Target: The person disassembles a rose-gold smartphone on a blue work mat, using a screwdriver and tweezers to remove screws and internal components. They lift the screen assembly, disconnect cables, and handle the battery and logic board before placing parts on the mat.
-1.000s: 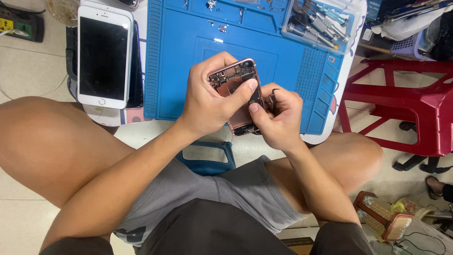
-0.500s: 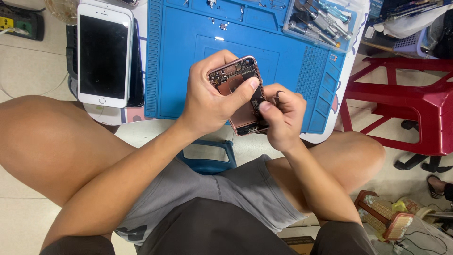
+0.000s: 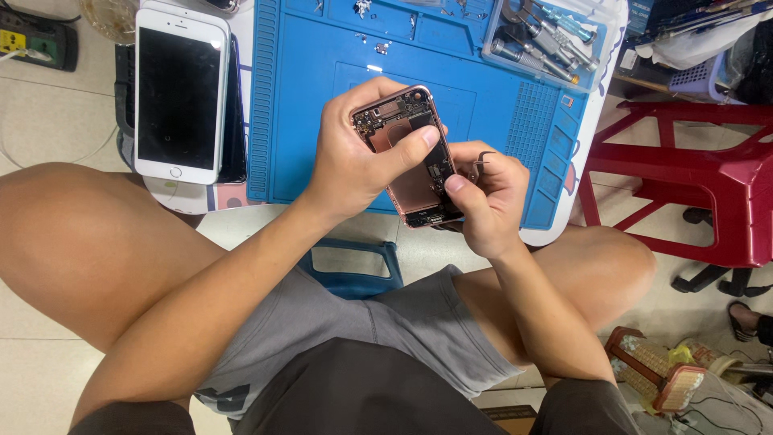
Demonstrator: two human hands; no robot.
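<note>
Lying far left on the white table edge: white slab smartphone, screen up, beside the blue silicone repair mat. Above the mat, left hand grips opened rose-gold phone chassis, thumb across internals. Right hand closed at chassis lower edge, pinching what appears to be small dark tweezers. Red plastic stool at right.

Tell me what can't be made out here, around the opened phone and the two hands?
- Head view: the opened phone body is partly covered by the left hand; its left edge is hidden.
- The small dark tool in the right hand is mostly hidden by the fingers; its kind is unclear.
- The tools in the clear tray are too small to identify.
- The blue mat is cut off by the top edge.
</note>
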